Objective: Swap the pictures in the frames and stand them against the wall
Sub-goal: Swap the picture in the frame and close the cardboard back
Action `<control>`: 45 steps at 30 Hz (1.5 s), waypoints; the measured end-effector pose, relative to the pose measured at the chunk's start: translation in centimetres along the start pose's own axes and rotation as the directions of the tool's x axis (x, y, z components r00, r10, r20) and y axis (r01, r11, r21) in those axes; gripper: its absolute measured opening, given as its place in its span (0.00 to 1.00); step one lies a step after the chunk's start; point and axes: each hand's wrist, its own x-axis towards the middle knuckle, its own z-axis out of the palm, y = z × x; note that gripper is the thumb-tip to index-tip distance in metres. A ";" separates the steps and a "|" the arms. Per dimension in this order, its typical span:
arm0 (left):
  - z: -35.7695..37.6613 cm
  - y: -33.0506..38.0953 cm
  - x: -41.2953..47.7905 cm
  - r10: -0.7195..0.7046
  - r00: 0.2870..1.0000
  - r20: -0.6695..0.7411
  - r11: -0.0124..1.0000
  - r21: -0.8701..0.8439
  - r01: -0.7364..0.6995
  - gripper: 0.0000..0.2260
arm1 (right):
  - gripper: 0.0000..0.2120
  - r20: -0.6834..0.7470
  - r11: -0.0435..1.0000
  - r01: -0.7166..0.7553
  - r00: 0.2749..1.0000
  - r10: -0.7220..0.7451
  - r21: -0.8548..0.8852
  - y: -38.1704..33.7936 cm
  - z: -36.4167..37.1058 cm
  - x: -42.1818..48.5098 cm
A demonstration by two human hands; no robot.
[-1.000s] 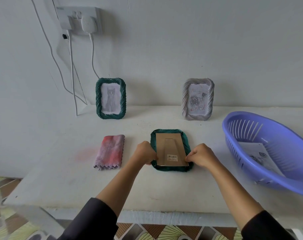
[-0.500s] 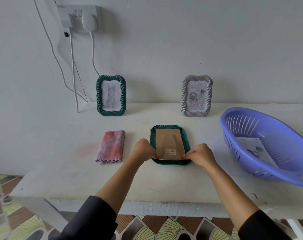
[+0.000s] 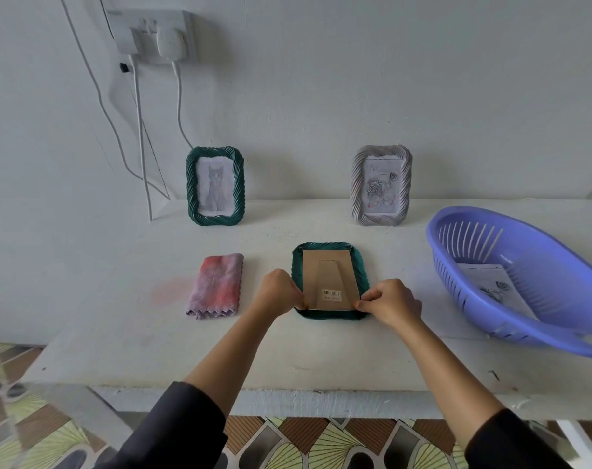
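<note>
A green twisted-rim frame [image 3: 330,247] lies face down in the middle of the white table, its brown cardboard back [image 3: 328,279] with a folded stand and a barcode sticker facing up. My left hand [image 3: 279,296] pinches the back's near left corner. My right hand [image 3: 391,302] pinches the near right corner. Against the wall stand a green frame with a cat drawing [image 3: 215,186] and a grey frame with a rose drawing [image 3: 381,185].
A folded pink-purple cloth [image 3: 216,285] lies left of the face-down frame. A purple plastic basket [image 3: 524,279] at the right holds a printed sheet [image 3: 494,288]. White cables [image 3: 142,130] hang from a wall socket [image 3: 150,32] at the upper left. The table edge [image 3: 287,397] is near me.
Both hands have slid toward the near corners of the cardboard back and now pinch them. The frame itself has stayed in place.
</note>
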 end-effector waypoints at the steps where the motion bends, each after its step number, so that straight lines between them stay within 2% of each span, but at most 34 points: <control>1: -0.1 0.0 -0.2 0.053 0.999 -0.006 0.998 0.044 -0.053 0.13 | 0.08 -0.023 0.999 0.051 0.998 -0.051 -0.016 0.1 0.0 -0.1; 4: -0.4 -0.2 -0.7 0.204 0.979 -0.014 0.972 0.119 -0.201 0.11 | 0.09 -0.039 0.976 0.207 0.977 -0.209 -0.065 0.7 -0.1 -0.2; 7: -0.8 -0.5 -0.9 0.307 0.950 0.059 0.933 0.179 -0.313 0.09 | 0.13 0.035 0.926 0.317 0.948 -0.317 -0.206 1.1 -0.9 -0.1; 12: -1.4 -0.5 -0.7 0.367 0.921 0.131 0.881 0.270 -0.389 0.11 | 0.14 0.159 0.811 0.493 0.870 -0.467 -0.314 0.7 -1.8 0.4; 18: -1.4 -0.5 -1.0 0.425 0.886 0.187 0.796 0.388 -0.464 0.09 | 0.13 0.252 0.691 0.642 0.767 -0.590 -0.334 0.6 -1.9 0.7; 27: -0.8 -0.8 -1.7 0.496 0.842 0.210 0.670 0.524 -0.526 0.11 | 0.13 0.252 0.647 0.686 0.726 -0.640 -0.334 1.1 -1.0 0.5; 33: -0.7 -0.9 -1.6 0.514 0.828 0.223 0.638 0.546 -0.543 0.12 | 0.13 0.225 0.640 0.685 0.724 -0.652 -0.349 1.4 -0.6 0.3; 40: -1.0 -1.2 -1.4 0.530 0.826 0.193 0.695 0.460 -0.553 0.11 | 0.13 0.202 0.676 0.651 0.755 -0.624 -0.345 1.2 -0.8 0.4; 45: -0.5 -2.1 -1.5 0.545 0.829 0.127 0.751 0.367 -0.550 0.09 | 0.13 0.168 0.753 0.594 0.804 -0.571 -0.283 1.3 -1.0 0.3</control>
